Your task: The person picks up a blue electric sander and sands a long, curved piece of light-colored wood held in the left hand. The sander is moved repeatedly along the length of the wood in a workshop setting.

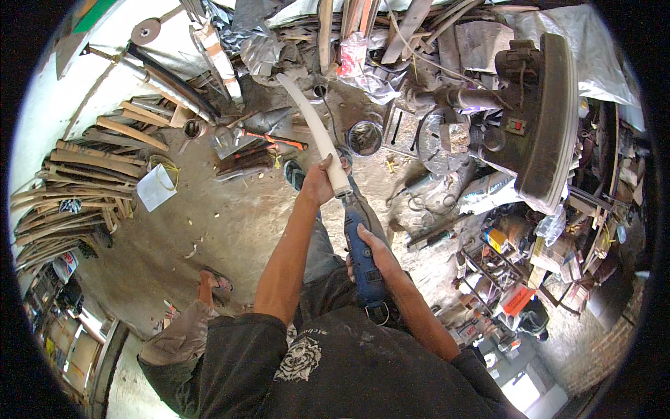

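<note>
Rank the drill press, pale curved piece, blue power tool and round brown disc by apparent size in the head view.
1. Drill press
2. Pale curved piece and blue power tool: too alike to rank
3. Round brown disc

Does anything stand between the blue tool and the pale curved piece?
Nothing visible does: the blue tool in the right hand has its front right at the near end of the pale curved piece in the left hand.

The wall (66,105) at upper left and a window-like patch (523,392) at lower right glare white; the floor (209,209) is bright right of centre, shadowed leftward. The middle looks fairly sharp; edges curve toward black surrounds.
</note>
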A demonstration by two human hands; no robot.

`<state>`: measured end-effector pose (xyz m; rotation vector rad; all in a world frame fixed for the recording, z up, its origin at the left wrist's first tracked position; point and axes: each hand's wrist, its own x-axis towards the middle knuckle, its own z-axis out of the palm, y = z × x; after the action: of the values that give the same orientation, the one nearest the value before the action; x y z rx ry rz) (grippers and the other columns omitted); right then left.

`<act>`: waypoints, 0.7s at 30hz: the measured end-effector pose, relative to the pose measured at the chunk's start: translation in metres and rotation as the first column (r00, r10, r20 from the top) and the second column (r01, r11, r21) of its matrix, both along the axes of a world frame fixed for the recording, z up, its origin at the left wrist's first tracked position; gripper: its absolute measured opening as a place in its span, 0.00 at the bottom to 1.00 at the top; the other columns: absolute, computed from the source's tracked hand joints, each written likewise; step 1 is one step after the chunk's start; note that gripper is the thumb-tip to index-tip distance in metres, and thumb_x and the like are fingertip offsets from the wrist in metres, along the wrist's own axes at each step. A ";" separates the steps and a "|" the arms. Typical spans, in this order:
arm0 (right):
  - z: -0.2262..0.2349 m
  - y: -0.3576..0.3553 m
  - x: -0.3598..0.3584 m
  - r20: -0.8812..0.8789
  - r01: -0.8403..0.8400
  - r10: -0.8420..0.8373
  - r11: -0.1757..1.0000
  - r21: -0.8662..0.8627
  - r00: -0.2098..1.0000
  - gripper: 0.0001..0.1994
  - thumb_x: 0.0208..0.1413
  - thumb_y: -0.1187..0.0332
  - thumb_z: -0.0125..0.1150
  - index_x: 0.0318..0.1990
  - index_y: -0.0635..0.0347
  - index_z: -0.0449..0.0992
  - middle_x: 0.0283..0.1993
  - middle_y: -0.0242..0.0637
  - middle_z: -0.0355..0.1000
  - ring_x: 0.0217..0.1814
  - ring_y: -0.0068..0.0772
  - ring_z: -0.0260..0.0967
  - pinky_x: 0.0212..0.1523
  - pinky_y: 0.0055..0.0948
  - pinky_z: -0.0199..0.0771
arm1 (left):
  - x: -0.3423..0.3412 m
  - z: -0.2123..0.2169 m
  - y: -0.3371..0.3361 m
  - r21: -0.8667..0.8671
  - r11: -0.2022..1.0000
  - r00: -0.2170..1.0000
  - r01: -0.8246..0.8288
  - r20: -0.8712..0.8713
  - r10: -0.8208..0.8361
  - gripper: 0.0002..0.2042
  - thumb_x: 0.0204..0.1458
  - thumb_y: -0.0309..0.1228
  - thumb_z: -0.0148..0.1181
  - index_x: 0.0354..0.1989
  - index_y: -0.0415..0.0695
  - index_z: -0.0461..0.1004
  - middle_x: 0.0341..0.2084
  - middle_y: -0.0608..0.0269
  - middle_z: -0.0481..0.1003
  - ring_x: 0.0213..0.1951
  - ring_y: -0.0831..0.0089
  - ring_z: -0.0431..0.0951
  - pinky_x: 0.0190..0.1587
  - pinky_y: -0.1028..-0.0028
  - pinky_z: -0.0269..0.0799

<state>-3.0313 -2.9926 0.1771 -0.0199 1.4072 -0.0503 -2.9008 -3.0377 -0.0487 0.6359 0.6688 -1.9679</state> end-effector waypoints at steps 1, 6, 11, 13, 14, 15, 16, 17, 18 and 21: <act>0.001 0.000 0.000 -0.003 -0.009 0.009 1.000 -0.009 1.000 0.26 0.55 0.41 0.45 0.32 0.59 0.68 0.21 0.37 0.70 0.17 0.28 0.70 0.17 0.24 0.71 | -0.001 0.000 0.000 0.018 1.000 1.000 0.004 0.017 -0.004 0.16 0.57 0.38 0.48 0.43 0.36 0.64 0.32 0.56 0.70 0.35 0.62 0.72 0.41 0.62 0.71; 0.003 0.000 0.000 0.023 -0.007 0.007 1.000 -0.008 1.000 0.26 0.55 0.40 0.45 0.31 0.58 0.68 0.21 0.36 0.70 0.17 0.28 0.70 0.18 0.24 0.71 | -0.001 -0.001 0.000 -0.031 0.999 0.999 -0.026 0.030 0.027 0.15 0.58 0.38 0.47 0.44 0.36 0.64 0.32 0.55 0.70 0.35 0.62 0.72 0.40 0.61 0.71; 0.002 0.002 0.001 0.037 -0.025 0.026 0.999 -0.024 0.999 0.26 0.54 0.40 0.46 0.31 0.58 0.68 0.20 0.36 0.70 0.16 0.29 0.69 0.17 0.24 0.71 | 0.001 -0.003 -0.004 0.003 1.000 1.000 -0.004 0.008 0.004 0.15 0.58 0.38 0.46 0.44 0.37 0.64 0.31 0.56 0.70 0.35 0.62 0.72 0.40 0.61 0.71; 0.001 0.002 0.001 0.013 0.000 0.001 1.000 -0.015 1.000 0.26 0.54 0.40 0.46 0.32 0.59 0.68 0.20 0.36 0.70 0.16 0.29 0.69 0.17 0.25 0.71 | 0.002 -0.002 -0.004 -0.027 1.000 1.000 -0.010 0.004 0.010 0.15 0.58 0.38 0.46 0.43 0.38 0.64 0.31 0.56 0.70 0.35 0.62 0.72 0.41 0.61 0.71; 0.001 0.002 0.001 0.008 0.015 -0.015 1.000 -0.005 1.000 0.26 0.54 0.41 0.46 0.32 0.59 0.68 0.20 0.37 0.69 0.16 0.29 0.69 0.16 0.25 0.71 | 0.002 -0.001 -0.004 -0.019 1.000 1.000 -0.015 0.012 0.016 0.15 0.58 0.38 0.46 0.43 0.37 0.63 0.31 0.56 0.70 0.35 0.62 0.72 0.41 0.62 0.71; 0.000 0.002 0.001 0.026 0.004 -0.004 1.000 -0.015 1.000 0.26 0.54 0.41 0.46 0.32 0.59 0.68 0.20 0.37 0.69 0.15 0.29 0.69 0.16 0.25 0.71 | 0.002 0.000 -0.004 -0.012 1.000 1.000 -0.020 0.018 0.021 0.15 0.58 0.38 0.46 0.43 0.37 0.63 0.31 0.56 0.70 0.35 0.62 0.72 0.41 0.62 0.71; -0.001 0.002 0.002 0.048 -0.002 0.003 1.000 -0.022 0.999 0.26 0.54 0.41 0.46 0.32 0.59 0.68 0.20 0.37 0.69 0.15 0.29 0.69 0.16 0.25 0.71 | 0.003 0.001 -0.004 -0.005 1.000 0.999 -0.024 0.023 0.025 0.15 0.59 0.38 0.46 0.43 0.37 0.63 0.31 0.56 0.70 0.35 0.62 0.72 0.41 0.62 0.72; -0.002 0.002 0.002 0.068 -0.007 0.009 1.000 -0.030 0.998 0.26 0.54 0.41 0.47 0.32 0.59 0.68 0.20 0.37 0.69 0.15 0.30 0.69 0.16 0.25 0.71 | 0.002 0.001 -0.005 0.009 0.999 0.999 -0.031 0.018 0.031 0.15 0.58 0.38 0.46 0.44 0.37 0.62 0.31 0.56 0.70 0.35 0.62 0.72 0.41 0.63 0.72; -0.002 0.002 0.001 0.056 0.001 0.000 1.000 -0.024 0.998 0.26 0.54 0.40 0.46 0.32 0.59 0.68 0.20 0.37 0.69 0.15 0.29 0.69 0.16 0.25 0.71 | 0.001 0.002 -0.006 0.022 0.999 0.999 -0.040 0.014 0.039 0.15 0.58 0.37 0.47 0.44 0.37 0.62 0.30 0.56 0.70 0.34 0.62 0.72 0.41 0.63 0.72; -0.003 0.003 0.002 0.031 0.011 -0.011 1.000 -0.010 0.999 0.27 0.54 0.40 0.46 0.32 0.59 0.68 0.20 0.37 0.69 0.16 0.29 0.69 0.16 0.25 0.72 | 0.004 0.007 -0.008 -0.004 0.999 0.999 -0.048 -0.002 0.048 0.15 0.58 0.37 0.48 0.45 0.37 0.61 0.31 0.56 0.70 0.35 0.63 0.72 0.42 0.63 0.72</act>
<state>-3.0296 -2.9893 0.1739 -0.0195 1.3763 -0.0662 -2.8967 -3.0454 -0.0422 0.6096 0.6750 -1.9252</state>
